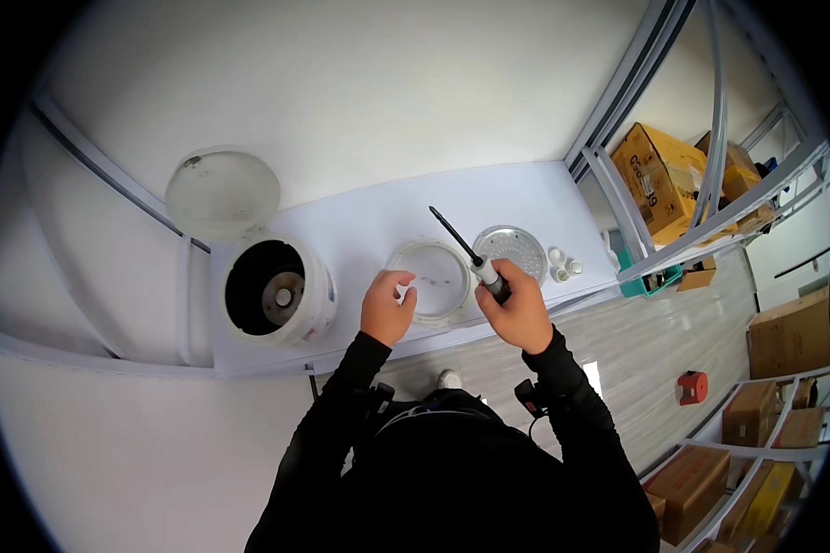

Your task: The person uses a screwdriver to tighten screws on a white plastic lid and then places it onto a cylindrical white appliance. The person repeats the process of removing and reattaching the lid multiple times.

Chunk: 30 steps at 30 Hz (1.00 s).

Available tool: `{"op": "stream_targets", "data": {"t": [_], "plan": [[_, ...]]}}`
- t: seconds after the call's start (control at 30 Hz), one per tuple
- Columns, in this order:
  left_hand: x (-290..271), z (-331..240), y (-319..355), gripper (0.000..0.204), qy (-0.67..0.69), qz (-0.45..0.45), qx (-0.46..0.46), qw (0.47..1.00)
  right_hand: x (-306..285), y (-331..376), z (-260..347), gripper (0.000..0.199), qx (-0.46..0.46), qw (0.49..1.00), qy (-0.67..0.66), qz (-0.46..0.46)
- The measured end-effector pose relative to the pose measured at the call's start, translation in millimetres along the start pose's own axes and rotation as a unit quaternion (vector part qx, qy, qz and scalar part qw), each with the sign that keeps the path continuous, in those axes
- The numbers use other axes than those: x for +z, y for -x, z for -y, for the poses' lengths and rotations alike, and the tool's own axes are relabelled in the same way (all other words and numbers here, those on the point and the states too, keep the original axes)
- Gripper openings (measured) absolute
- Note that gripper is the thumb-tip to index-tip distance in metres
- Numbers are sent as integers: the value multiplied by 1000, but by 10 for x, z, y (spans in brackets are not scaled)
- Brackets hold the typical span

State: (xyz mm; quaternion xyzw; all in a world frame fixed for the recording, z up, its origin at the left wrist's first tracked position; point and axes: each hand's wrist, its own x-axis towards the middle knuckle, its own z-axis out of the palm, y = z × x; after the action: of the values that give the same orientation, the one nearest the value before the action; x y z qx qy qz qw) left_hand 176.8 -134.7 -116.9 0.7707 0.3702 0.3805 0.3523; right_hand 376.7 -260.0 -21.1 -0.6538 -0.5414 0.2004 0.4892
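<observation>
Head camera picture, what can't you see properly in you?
In the head view:
- Part of the screwdriver's handle: covered by the right hand.
- Part of the white ring's rim: behind the left hand.
- Lower inside of the white tub: lost in dark shadow.
- What the small white containers hold: too small to tell.
</observation>
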Motion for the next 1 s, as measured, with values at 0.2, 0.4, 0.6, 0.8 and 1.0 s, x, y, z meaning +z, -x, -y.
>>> {"op": "stream_targets", "data": {"t": [0.2, 0.4, 0.6, 0.8, 1.0], "plan": [[599, 260, 62, 22, -151, 34, -50, 987, -508, 46, -289, 22, 29, 999, -14, 39], [845, 349, -12, 18, -251, 26, -52, 966, -693, -16, -399, 25, 0, 997, -4, 71], [957, 438, -42, 13, -304, 21, -76, 950, -773, -65, -423, 27, -12, 995, 30, 94], [972, 353, -40, 11, -310, 19, -105, 945, -821, -127, -515, 27, -27, 996, 36, 79], [1004, 457, -53, 14, -303, 0, -81, 949, -758, -194, -527, 28, -10, 992, 12, 127]]}}
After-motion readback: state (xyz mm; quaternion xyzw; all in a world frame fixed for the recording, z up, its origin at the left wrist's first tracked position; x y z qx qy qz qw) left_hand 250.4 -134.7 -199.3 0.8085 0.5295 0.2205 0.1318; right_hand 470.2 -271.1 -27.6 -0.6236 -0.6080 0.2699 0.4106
